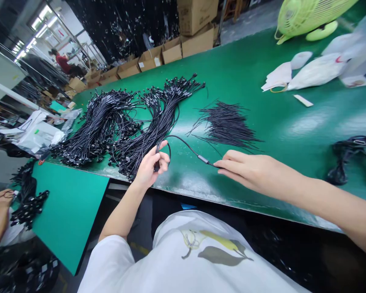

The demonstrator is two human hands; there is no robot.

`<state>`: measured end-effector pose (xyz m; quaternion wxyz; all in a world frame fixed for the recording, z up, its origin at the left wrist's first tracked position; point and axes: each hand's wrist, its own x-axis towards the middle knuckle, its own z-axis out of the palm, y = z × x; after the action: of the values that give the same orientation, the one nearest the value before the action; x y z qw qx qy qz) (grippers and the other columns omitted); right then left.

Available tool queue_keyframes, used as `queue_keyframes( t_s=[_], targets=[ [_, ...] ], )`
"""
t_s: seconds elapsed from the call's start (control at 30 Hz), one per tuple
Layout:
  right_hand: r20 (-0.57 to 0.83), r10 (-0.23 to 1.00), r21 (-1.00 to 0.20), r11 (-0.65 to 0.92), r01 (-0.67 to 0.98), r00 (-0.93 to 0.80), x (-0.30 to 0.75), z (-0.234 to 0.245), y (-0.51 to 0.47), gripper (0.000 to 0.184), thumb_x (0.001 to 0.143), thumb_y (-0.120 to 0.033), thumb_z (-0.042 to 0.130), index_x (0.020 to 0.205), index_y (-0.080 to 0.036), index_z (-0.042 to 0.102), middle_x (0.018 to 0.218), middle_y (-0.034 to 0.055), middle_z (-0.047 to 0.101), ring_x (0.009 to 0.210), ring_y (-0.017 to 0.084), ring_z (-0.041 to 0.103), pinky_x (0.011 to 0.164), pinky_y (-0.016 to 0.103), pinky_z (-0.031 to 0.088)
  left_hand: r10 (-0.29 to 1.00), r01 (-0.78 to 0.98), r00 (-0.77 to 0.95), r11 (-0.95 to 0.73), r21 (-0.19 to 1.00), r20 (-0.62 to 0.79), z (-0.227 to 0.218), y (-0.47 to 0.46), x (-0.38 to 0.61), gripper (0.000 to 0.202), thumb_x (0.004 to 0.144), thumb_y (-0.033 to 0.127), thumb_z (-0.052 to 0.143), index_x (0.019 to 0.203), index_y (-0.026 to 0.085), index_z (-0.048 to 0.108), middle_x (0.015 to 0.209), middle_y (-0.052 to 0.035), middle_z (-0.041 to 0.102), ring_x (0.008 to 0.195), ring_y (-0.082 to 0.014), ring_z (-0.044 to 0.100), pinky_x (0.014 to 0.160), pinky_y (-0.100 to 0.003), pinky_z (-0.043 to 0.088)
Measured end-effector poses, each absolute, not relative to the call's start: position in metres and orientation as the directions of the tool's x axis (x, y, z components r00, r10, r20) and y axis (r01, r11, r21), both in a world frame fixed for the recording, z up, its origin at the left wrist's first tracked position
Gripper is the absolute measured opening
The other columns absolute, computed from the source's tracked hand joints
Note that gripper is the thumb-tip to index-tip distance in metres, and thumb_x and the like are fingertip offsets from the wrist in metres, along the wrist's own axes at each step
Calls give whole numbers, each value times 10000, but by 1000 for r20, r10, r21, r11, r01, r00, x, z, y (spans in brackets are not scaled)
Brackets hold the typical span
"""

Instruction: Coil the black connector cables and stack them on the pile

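A: While the left hand (pixel 151 165) is hovering above the near edge of a glossy green worktable (pixel 293 140), what are its fingers gripping?

B: They are curling around a looped stretch of a thin, round, black cable (pixel 183 138). The index finger is pointing up and partly away from the others.

A: And the right hand (pixel 245 167)?

B: Its fingertips are pinching the cable's slender right end, closing just beside a short grey cylindrical sleeve (pixel 203 159). Exact contact of the thumb: hidden, cannot tell.

A: Where is the cable lying overall?

B: It is arching between the two hands, over the near middle of the worktable.

A: Surroundings?

B: Left of centre, a long bundle of black cables with small dark connectors (pixel 164 116) is lying just behind the left hand; farther left, a broader heap of similar black cables (pixel 99 122) is resting near it. Beyond the right hand, a loose pile of short, thin, black strands (pixel 228 124) is spreading out.

A: Outer areas?

B: On the far right, a yellow-green plastic fan (pixel 312 18) is standing, with crumpled white bags (pixel 320 73) lying nearer. Open brown cardboard boxes (pixel 152 58) are lining the far edge. At far left, a co-worker's hand (pixel 2 198) is holding a dark loop.
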<state>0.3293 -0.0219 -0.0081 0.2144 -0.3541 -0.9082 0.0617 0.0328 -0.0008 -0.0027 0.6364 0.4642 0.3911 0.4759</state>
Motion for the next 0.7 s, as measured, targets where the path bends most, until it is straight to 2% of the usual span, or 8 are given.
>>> queue_keyframes(
  t_s=[0.07, 0.13, 0.2, 0.27, 0.33, 0.5, 0.6, 0.7],
  targets=[
    [288, 612, -365, 782, 506, -737, 320, -5, -21, 388, 1012, -357, 332, 994, -196, 685, 836, 46, 604, 616, 102, 548, 584, 242, 420, 959, -127, 283, 55, 990, -17, -5, -6, 44, 366, 866, 377, 596, 1159, 159, 609, 920, -71, 687, 768, -146, 662, 618, -220, 499],
    [268, 541, -500, 785, 366, -797, 308, 1, -18, 387, 1011, -362, 339, 985, -197, 689, 848, 47, 623, 668, 107, 577, 633, 235, 442, 924, 23, 381, -50, 998, 38, -7, -14, 56, 332, 889, 425, 566, 1080, 163, 638, 1088, -110, 673, 1003, -207, 640, 833, -300, 504],
    [302, 526, -615, 745, 259, -795, 298, 7, -11, 363, 999, -369, 378, 937, -195, 691, 850, 47, 639, 733, 115, 597, 689, 232, 453, 868, 173, 494, -143, 975, 39, -7, -22, 64, 307, 913, 429, 528, 1019, 169, 653, 1060, -97, 674, 991, -204, 617, 891, -315, 463],
    [348, 600, -695, 681, 231, -720, 291, 10, -1, 316, 968, -384, 451, 876, -187, 680, 824, 44, 640, 740, 123, 591, 710, 241, 451, 834, 265, 552, -161, 951, -12, -7, -27, 69, 279, 925, 413, 518, 982, 170, 643, 867, -52, 663, 811, -166, 590, 815, -295, 452],
    [387, 715, -771, 597, 220, -583, 287, 6, 8, 262, 902, -429, 560, 887, -190, 664, 829, 42, 634, 748, 136, 577, 731, 263, 455, 835, 215, 549, -94, 972, -41, -8, -29, 70, 276, 921, 422, 528, 977, 166, 614, 685, 1, 572, 636, -123, 503, 678, -263, 428],
    [301, 896, -954, 288, -87, -328, 264, -29, 13, 437, 778, -615, 640, 933, -207, 616, 840, 30, 595, 800, 156, 558, 779, 306, 465, 867, -283, 499, 190, 940, -25, -9, -23, 73, 269, 875, 439, 598, 871, 173, 558, 527, 84, 320, 439, -66, 282, 463, -208, 293],
    [93, 961, -964, 21, -266, -261, 245, -49, 7, 438, 821, -608, 595, 773, -173, 568, 594, -38, 417, 556, 89, 404, 552, 227, 374, 873, -325, 480, 273, 905, -91, -15, -21, 78, 282, 842, 431, 646, 853, 156, 582, 590, 37, 450, 532, -91, 458, 545, -228, 396],
    [-43, 989, -892, -103, -440, -145, 235, -54, 3, 428, 814, -563, 632, 700, -163, 529, 548, -79, 239, 483, 51, 192, 445, 194, 196, 895, -263, 407, 303, 916, -179, -28, -24, 84, 330, 855, 475, 620, 839, 147, 589, 742, -30, 583, 789, -163, 610, 799, -315, 481]
  ],
)
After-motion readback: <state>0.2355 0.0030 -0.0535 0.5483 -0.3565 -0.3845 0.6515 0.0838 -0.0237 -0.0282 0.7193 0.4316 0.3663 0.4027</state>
